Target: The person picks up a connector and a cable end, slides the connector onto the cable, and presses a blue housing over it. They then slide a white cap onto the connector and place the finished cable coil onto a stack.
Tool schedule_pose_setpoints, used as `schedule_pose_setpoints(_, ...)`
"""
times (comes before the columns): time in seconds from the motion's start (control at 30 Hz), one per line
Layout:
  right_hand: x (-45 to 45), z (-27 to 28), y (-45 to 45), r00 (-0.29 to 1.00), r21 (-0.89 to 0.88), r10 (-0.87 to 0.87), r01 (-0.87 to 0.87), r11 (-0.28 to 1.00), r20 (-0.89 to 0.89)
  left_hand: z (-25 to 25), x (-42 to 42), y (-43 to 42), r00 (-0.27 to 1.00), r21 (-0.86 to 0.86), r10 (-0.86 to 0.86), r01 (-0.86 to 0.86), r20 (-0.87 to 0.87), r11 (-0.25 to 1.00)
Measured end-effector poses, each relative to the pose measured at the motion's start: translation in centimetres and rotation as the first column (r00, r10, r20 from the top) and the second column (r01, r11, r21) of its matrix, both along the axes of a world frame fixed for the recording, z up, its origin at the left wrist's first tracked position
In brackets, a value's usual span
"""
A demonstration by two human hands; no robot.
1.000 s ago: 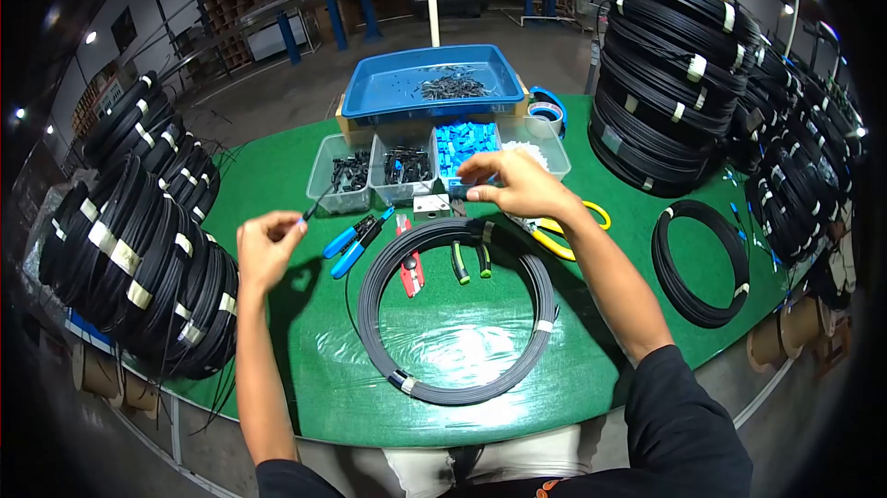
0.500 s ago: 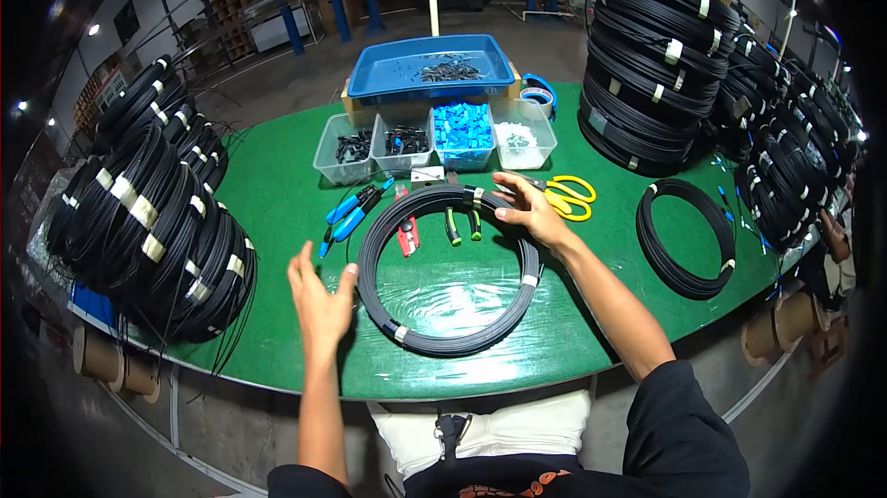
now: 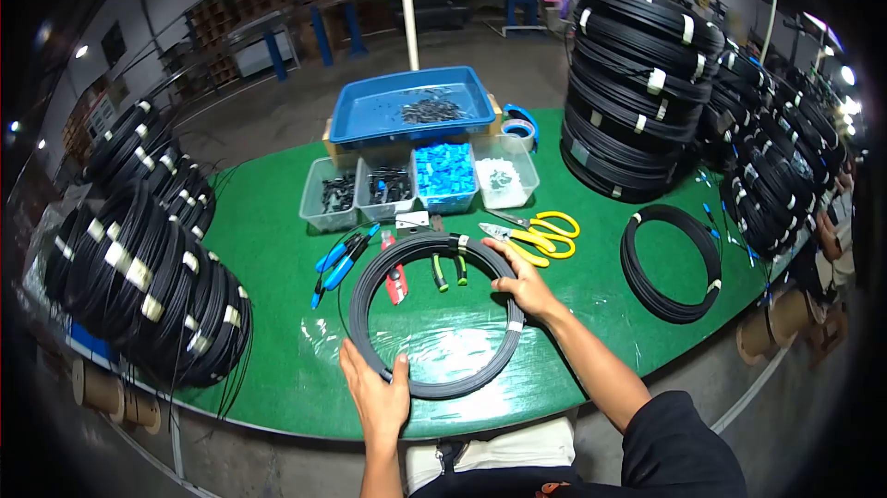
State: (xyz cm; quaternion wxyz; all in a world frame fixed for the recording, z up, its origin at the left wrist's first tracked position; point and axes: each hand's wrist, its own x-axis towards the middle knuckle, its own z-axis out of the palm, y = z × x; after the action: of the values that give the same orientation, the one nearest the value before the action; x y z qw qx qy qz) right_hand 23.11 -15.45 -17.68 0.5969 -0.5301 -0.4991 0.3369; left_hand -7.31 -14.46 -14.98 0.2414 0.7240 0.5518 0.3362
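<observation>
A coil of black cable (image 3: 443, 389), bound with pale tape bands, lies on the green table in front of me. My left hand (image 3: 377, 396) grips its lower-left side, thumb on the inner side and fingers along the outer edge. On the upper-right part of the ring, my right hand (image 3: 525, 287) has its thumb and fingers closed around the cable. Framed by the ring are green-and-black handles (image 3: 450, 272) and a red tool (image 3: 397, 284). Blue-handled pliers (image 3: 340, 262) rest to the left; yellow-handled scissors (image 3: 554, 232) and a yellow-handled wire stripper (image 3: 517, 244) lie beyond my right hand.
Clear bins hold black parts (image 3: 388, 186), blue connectors (image 3: 445, 170) and white pieces (image 3: 500, 182). Behind them stands a blue tray (image 3: 370, 115). Cable coils are stacked at left (image 3: 139, 285) and right (image 3: 628, 119); a single coil (image 3: 637, 285) lies at right.
My left hand has moved right and down onto the coil from beside it. My right hand has shifted slightly along the ring's upper right. The camera view has tilted up.
</observation>
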Motion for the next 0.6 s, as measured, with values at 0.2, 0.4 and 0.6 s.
schedule_pose_setpoints(0.2, 0.6, 0.5, 1.6, 0.983, -0.034, 0.116, -0.121, 0.992, -0.139, 0.7, 1.0, -1.8, 0.999, -0.137, 0.01, -0.003, 0.047, 0.991)
schedule_pose_setpoints(0.4, 0.1, 1.7, 3.0, 0.976, -0.017, 0.13, -0.135, 0.991, -0.174, -0.4, 2.5, -1.2, 0.907, -0.15, 0.13, -0.075, 0.4, 0.986)
schedule_pose_setpoints(0.6, -2.3, 4.9, -1.0, 0.959, -0.166, -0.084, 0.04, 0.985, -0.27, 2.9, 1.0, -0.4, 0.823, -0.323, 0.161, 0.029, 0.545, 0.946)
